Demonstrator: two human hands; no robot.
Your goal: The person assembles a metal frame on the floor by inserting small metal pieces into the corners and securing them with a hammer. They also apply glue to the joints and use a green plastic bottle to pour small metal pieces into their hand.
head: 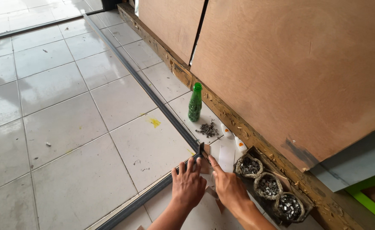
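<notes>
A long dark metal strip [149,96] lies on the tiled floor, running from the far left toward me. My left hand [188,184] rests flat on its near part with fingers spread, pressing it down. My right hand [228,187] is just to the right, its fingers pinching a small dark blade-like tool [202,150] that stands against the strip's edge. White paper sheets [226,156] lie under and beyond my right hand.
A green bottle [195,102] stands by the wooden base beam [238,123]. A pile of small dark metal bits [207,129] lies near it. Three round pots of metal pieces [268,186] sit in a tray at right. Plywood boards [298,64] lean behind.
</notes>
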